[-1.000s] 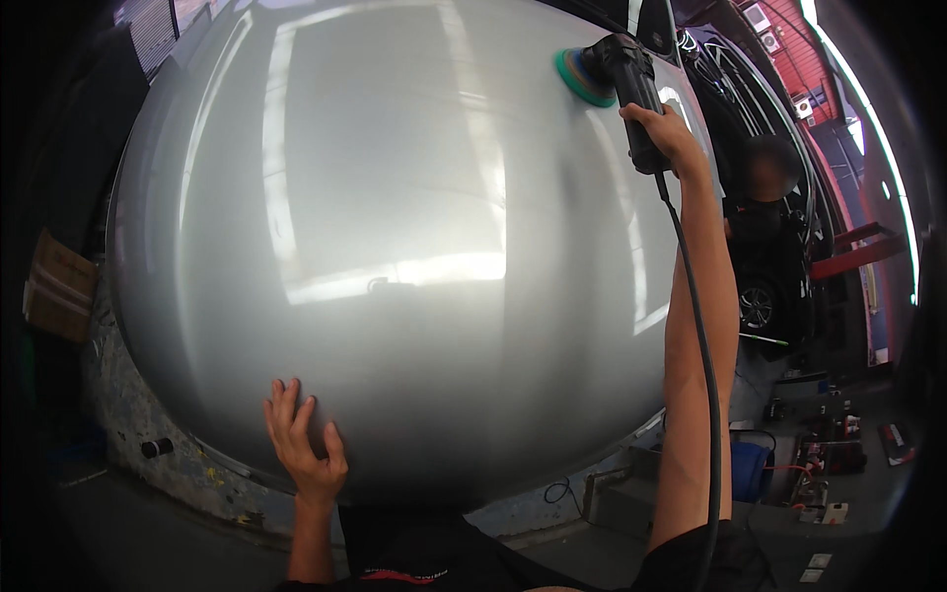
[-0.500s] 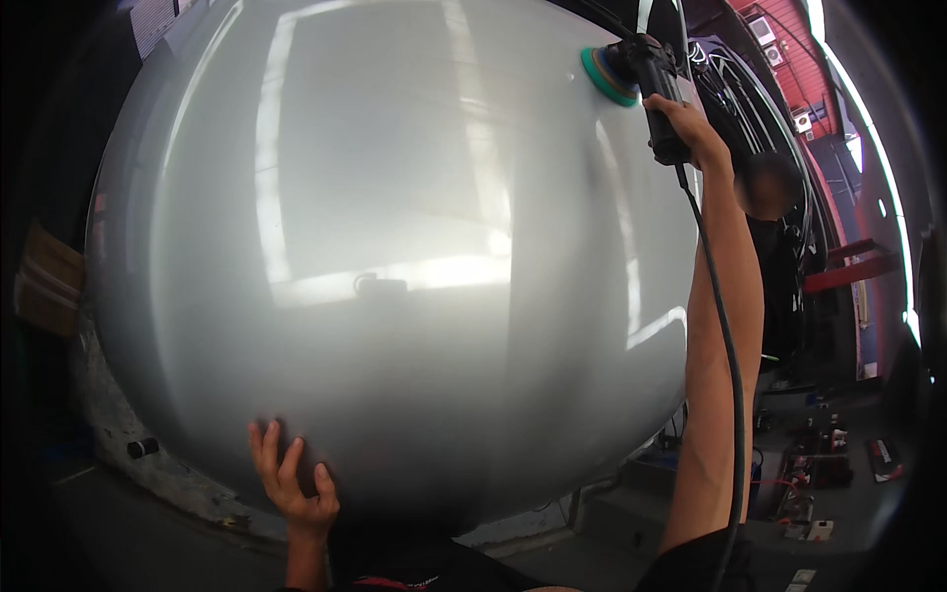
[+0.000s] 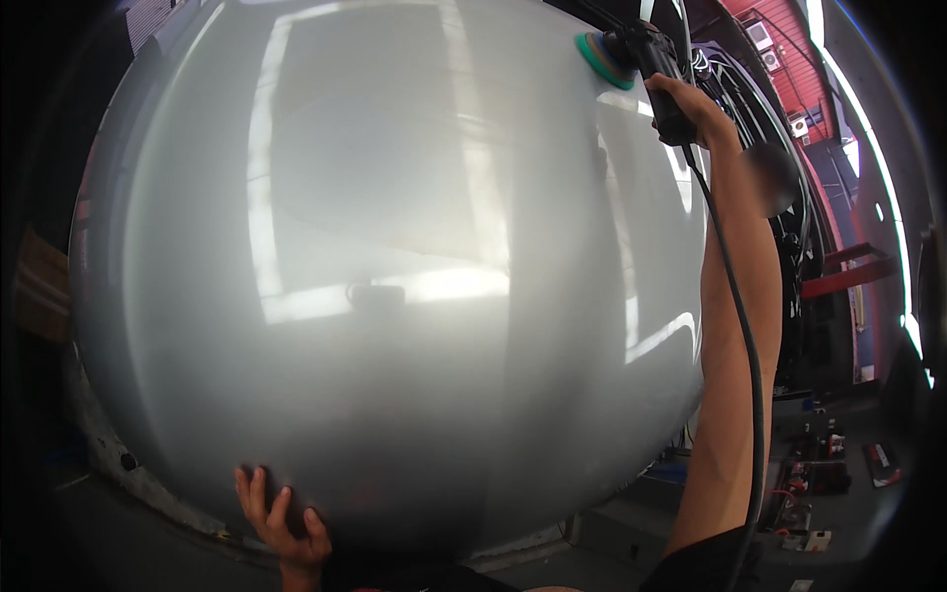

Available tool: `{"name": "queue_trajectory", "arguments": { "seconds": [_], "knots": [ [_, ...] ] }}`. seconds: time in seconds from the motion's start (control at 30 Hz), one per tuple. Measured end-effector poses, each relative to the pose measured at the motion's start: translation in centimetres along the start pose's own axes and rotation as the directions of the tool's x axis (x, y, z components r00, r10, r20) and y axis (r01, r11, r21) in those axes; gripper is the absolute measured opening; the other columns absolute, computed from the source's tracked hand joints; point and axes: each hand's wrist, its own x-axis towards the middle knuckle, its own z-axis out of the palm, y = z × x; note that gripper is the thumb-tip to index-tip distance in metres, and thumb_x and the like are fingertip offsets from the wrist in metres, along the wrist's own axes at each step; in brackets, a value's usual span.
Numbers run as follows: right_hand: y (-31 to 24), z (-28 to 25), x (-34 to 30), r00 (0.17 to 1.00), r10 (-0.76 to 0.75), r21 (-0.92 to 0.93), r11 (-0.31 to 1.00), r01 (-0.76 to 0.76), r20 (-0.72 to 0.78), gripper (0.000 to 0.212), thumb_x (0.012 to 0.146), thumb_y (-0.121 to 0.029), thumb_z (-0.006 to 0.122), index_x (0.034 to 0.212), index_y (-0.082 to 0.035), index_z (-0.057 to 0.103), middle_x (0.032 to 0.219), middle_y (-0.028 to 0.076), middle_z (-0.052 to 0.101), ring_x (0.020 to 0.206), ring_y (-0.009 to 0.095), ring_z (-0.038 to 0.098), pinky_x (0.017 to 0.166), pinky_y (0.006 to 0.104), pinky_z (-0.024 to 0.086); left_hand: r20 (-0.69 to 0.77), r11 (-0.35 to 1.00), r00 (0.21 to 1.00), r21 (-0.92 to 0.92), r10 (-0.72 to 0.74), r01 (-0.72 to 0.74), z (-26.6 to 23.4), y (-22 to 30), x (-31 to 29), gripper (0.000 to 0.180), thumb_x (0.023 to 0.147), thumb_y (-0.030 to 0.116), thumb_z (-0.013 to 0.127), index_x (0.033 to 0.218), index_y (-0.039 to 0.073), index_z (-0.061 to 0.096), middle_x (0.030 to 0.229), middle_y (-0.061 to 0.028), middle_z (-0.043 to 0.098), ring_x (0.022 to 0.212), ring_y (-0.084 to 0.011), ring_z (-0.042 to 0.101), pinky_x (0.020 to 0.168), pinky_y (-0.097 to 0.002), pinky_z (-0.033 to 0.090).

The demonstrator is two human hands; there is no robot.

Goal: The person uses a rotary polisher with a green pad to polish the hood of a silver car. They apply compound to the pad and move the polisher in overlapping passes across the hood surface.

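Panel (image 3: 395,276): a large glossy silver car panel is seen filling most of the view, with pale light bands reflected across it.
Polisher (image 3: 641,54): a black machine with a green pad (image 3: 599,59) is held at the panel's far right edge; the pad is laid against the silver surface.
Right hand (image 3: 691,104): it is wrapped around the polisher's black handle, fingers curled tight on it, just right of the pad.
Cord (image 3: 745,345): a black cable is seen hanging from the handle, run along the outstretched right arm, beside the panel's right edge.
Left hand (image 3: 281,523): it is laid flat on the panel's near edge, fingers spread, nothing gripped.
Dark car (image 3: 760,118): it is parked just beyond the panel's right edge.
Floor items (image 3: 819,483): small tools are scattered below the panel's right side.
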Motion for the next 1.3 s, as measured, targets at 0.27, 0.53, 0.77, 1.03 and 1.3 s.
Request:
{"name": "queue_trajectory", "arguments": {
  "seconds": [0.27, 0.53, 0.77, 1.03, 1.3],
  "knots": [
    [-2.3, 0.6, 3.9, 0.999, -0.033, -0.051, 0.998, 0.035, 0.036, 0.064, 0.08, -0.048, 0.079, 0.118, 0.0, 0.062, 0.088, 0.012, 0.067, 0.068, 0.023, 0.071, 0.063, 0.039, 0.064, -0.018, 1.0, 1.0, 0.019, -0.011, 0.011, -0.2, 0.1, -1.0, 0.034, 0.101, 0.021, 0.053, 0.131, 0.005, 0.053, 0.154, -0.0251, 0.047, 0.152, -0.0541, 0.033, 0.122, -0.0691, 0.026],
    [-3.5, 0.7, 5.1, 1.0, 0.003, -0.057, 0.998, -0.003, -0.012, 0.057, 0.081, -0.05, 0.079, 0.115, -0.008, 0.061, 0.082, 0.006, 0.062, 0.063, 0.018, 0.068, 0.057, 0.0339, 0.06, 0.028, 0.998, 0.999, 0.06, 0.03, -0.031, -2.1, 2.3, 0.9, 0.056, 0.091, 0.013, 0.072, 0.143, 0.009, 0.051, 0.156, -0.0227, 0.051, 0.148, -0.0471, 0.045, 0.121, -0.0653, 0.034],
    [-4.1, 0.4, 6.4, 1.0, -0.016, -0.058, 0.998, 0.018, 0.02, 0.061, 0.08, -0.052, 0.079, 0.117, -0.007, 0.06, 0.086, 0.008, 0.064, 0.067, 0.02, 0.071, 0.058, 0.0341, 0.06, 0.008, 0.997, 1.0, 0.073, -0.01, 0.01, -1.6, 3.6, 0.2, 0.051, 0.092, 0.011, 0.068, 0.14, 0.008, 0.052, 0.151, -0.024, 0.055, 0.146, -0.0467, 0.047, 0.121, -0.0665, 0.033],
    [-3.6, 0.5, 6.7, 1.0, -0.031, -0.091, 0.995, 0.031, 0.001, 0.065, 0.079, -0.052, 0.079, 0.12, -0.006, 0.06, 0.09, 0.01, 0.065, 0.071, 0.02, 0.072, 0.062, 0.0353, 0.061, -0.019, 0.998, 1.0, 0.057, 0.016, -0.015, 0.5, 4.1, -2.1, 0.05, 0.093, 0.013, 0.065, 0.14, 0.009, 0.051, 0.15, -0.0232, 0.054, 0.143, -0.0487, 0.049, 0.117, -0.0692, 0.036],
    [-4.9, 1.1, 6.1, 0.999, -0.046, -0.084, 0.995, 0.048, 0.023, 0.066, 0.079, -0.052, 0.08, 0.122, -0.005, 0.06, 0.09, 0.01, 0.065, 0.073, 0.021, 0.072, 0.064, 0.0363, 0.062, 0.024, 0.998, 1.0, 0.061, -0.003, 0.001, -0.2, 5.4, -2.0, 0.047, 0.092, 0.016, 0.069, 0.136, 0.007, 0.056, 0.146, -0.0238, 0.057, 0.139, -0.0503, 0.052, 0.116, -0.0684, 0.037]
  ]
}}
